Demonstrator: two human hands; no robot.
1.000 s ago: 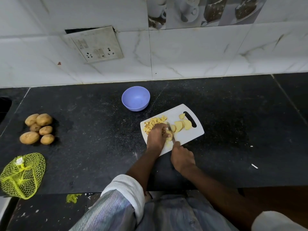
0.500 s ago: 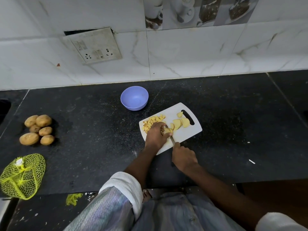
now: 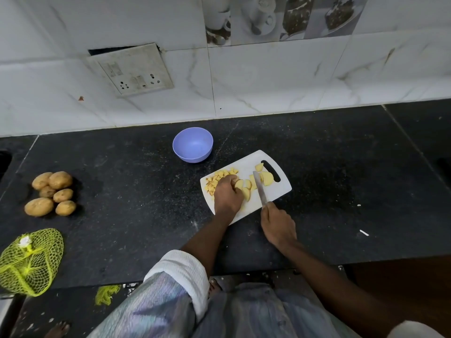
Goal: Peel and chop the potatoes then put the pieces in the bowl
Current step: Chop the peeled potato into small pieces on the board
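Potato slices (image 3: 246, 187) lay near the middle of the white cutting board (image 3: 275, 191), with a heap of small chopped pieces (image 3: 214, 180) at the board's 9 o'clock end and larger peeled chunks (image 3: 266, 177) toward the handle slot at 2 o'clock. The left hand (image 3: 227, 193) rested over the slices, its grip curled down on them with the fingertips tucked. The right hand (image 3: 278, 225) sat at the board's 5 o'clock edge, its grip closed round the handle of a knife (image 3: 260, 189) whose blade pointed toward 12 o'clock and lay just beside the slices. A lilac bowl (image 3: 192, 145) stood on the dark desk (image 3: 341, 167) at 10 o'clock from the board, near it but apart. Six unpeeled potatoes (image 3: 52, 193) were clustered well apart at 9 o'clock. A yellow mesh bag (image 3: 29, 262) lay at 7 o'clock, by the desk's near edge. A socket plate (image 3: 131, 69) hung tilted on the tiled wall at 11 o'clock.
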